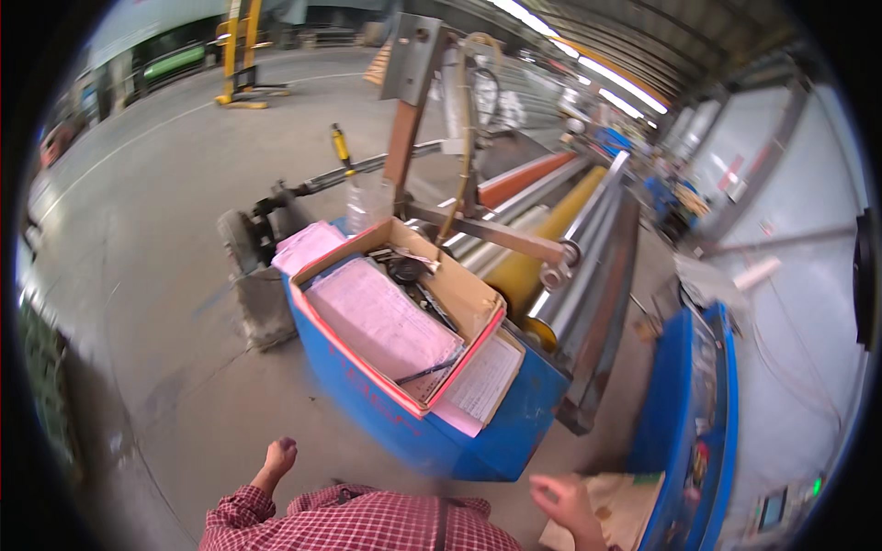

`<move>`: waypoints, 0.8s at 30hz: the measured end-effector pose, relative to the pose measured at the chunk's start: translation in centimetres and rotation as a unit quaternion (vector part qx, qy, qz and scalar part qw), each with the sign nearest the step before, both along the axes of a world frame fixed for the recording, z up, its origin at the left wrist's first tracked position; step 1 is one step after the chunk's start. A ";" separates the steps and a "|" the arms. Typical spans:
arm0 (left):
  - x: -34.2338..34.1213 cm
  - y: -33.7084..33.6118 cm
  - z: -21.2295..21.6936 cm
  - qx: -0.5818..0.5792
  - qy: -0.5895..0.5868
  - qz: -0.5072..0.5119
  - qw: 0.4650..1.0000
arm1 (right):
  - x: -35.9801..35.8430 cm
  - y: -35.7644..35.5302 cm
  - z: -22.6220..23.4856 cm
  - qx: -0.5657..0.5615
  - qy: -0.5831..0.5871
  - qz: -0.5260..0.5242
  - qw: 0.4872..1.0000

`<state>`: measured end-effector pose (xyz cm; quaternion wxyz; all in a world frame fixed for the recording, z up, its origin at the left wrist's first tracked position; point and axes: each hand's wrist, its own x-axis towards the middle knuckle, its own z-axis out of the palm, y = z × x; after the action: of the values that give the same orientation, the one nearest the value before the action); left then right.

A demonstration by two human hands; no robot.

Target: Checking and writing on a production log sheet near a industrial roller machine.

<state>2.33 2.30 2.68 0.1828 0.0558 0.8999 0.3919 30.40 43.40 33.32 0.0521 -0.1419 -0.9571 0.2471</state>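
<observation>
My left hand (281, 454) hangs low beside my checked shirt, over the floor, with its fingers curled in. Whether anything is inside it is hidden. At the lower right my right hand (566, 504), somewhat blurred, has its fingers loosely apart and holds nothing that I can see. Both hands are apart from the blue machine cabinet (367, 395) in front of me. On its top stands an open cardboard box (474, 296) with a pink paper pad (381, 312), a pen (427, 371) and a black tape-like roll (404, 268) inside. A written sheet (480, 378) sticks out beneath the box.
Behind the box runs a roller machine with a yellow roller (542, 248) and a metal arm (501, 234). A yellow-handled screwdriver (341, 147) stands upright at the back. To the right is a blue open-topped cabinet (666, 395); a yellow lift (241, 55) stands far left.
</observation>
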 end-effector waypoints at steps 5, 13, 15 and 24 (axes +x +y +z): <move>7.8 6.6 3.3 0.096 0.042 0.098 0.990 | -14.6 1.1 6.9 0.025 0.195 0.273 0.942; 16.6 11.7 6.5 0.055 0.069 0.049 0.995 | -29.0 -1.2 1.1 0.109 -0.012 0.444 0.889; 17.7 10.4 5.2 0.028 0.035 0.087 0.995 | -30.1 -2.2 0.0 0.162 -0.090 0.452 0.872; 19.0 11.4 9.0 0.083 0.142 0.191 0.968 | -32.2 -0.2 2.0 0.023 0.142 0.392 0.909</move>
<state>21.28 13.72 11.69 -0.0301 -0.0469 0.8747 0.4814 -1.84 43.19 35.28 0.0898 0.2827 -0.9236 0.2429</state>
